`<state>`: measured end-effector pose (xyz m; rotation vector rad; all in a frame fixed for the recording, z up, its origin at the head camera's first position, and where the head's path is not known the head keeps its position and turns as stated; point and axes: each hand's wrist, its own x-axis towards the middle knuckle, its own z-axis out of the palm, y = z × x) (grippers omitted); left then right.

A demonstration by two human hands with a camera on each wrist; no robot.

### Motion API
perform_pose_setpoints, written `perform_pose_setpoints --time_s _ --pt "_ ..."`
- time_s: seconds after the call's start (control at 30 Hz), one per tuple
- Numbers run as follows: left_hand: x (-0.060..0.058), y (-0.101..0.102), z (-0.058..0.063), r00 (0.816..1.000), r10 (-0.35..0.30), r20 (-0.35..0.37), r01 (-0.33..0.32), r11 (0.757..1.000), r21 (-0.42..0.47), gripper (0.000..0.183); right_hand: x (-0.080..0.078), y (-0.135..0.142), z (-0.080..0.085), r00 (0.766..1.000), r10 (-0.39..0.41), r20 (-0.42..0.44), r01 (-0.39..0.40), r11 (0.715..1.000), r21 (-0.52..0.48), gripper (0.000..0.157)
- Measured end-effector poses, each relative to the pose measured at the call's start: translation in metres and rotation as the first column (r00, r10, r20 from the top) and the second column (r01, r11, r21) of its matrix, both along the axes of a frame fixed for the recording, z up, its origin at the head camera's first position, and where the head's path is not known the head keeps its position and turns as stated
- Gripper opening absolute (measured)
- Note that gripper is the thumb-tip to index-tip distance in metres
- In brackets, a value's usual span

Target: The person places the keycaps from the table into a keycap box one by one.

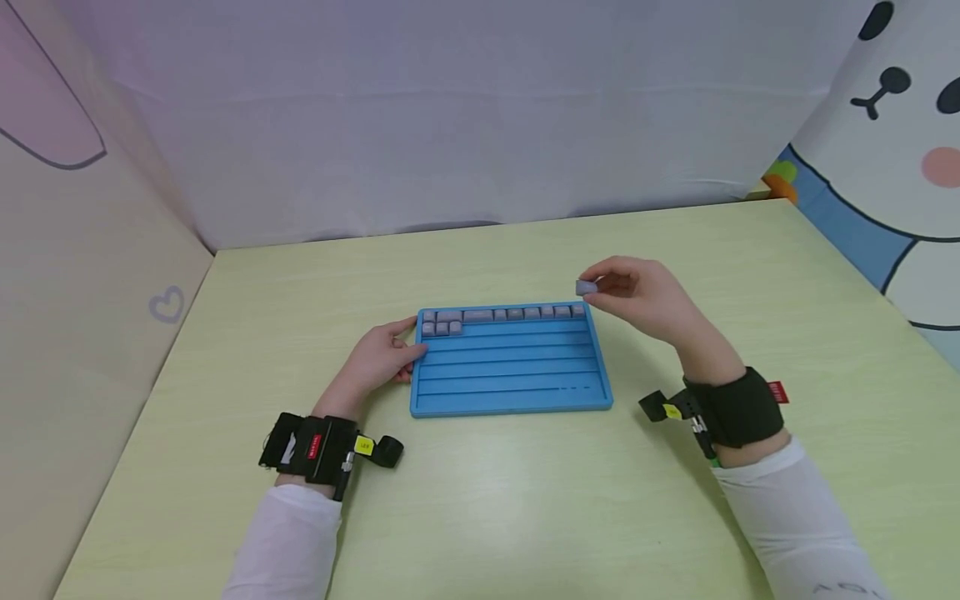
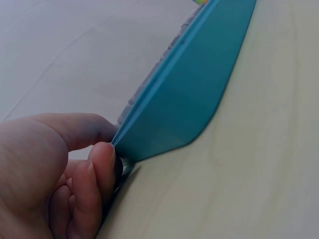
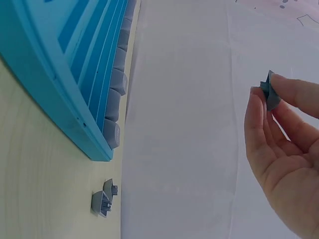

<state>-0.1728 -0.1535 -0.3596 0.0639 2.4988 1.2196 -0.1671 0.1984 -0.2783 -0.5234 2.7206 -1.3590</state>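
A blue keycap tray [image 1: 513, 367] with ridged rows lies on the table. Grey keycaps [image 1: 477, 316] line its far row, and a few more sit at the left of the second row. My left hand [image 1: 378, 358] grips the tray's left edge, thumb at the rim; its curled fingers show beside the tray in the left wrist view. Above the far right corner, my right hand [image 1: 637, 292] pinches a single grey keycap [image 3: 270, 92] between thumb and fingertips. The right wrist view shows that keycap's stem side, held off the table.
Two loose keycaps [image 3: 102, 201] lie on the table beyond the tray's right corner, stems showing. A pale wood table [image 1: 480, 500] bears everything. Behind it hangs a white cloth [image 1: 465, 125], and a printed panel [image 1: 900, 183] stands at the right.
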Motion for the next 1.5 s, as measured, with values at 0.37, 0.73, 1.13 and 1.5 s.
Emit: perform_pose_setpoints --time_s 0.37,0.73,1.13,1.5 --pt "0.002 0.002 0.000 1.000 0.007 0.003 -0.007 1.000 0.010 0.063 -0.005 -0.010 -0.005 0.997 0.052 -0.054 -0.049 0.997 0.055 0.023" --pt "-0.001 0.005 -0.002 1.000 0.007 -0.008 -0.007 1.000 0.005 0.063 -0.023 -0.035 0.001 0.980 0.175 -0.097 -0.145 0.954 0.264 0.023" --pt "-0.001 0.006 -0.003 1.000 0.004 -0.003 -0.004 1.000 0.017 0.063 -0.039 -0.091 -0.022 0.945 0.321 -0.058 -0.259 0.848 0.463 0.020" --pt "-0.006 0.010 -0.003 1.000 -0.012 -0.010 0.012 1.000 0.024 0.063 -0.039 -0.119 -0.031 0.929 0.365 -0.053 -0.253 0.734 0.630 0.020"
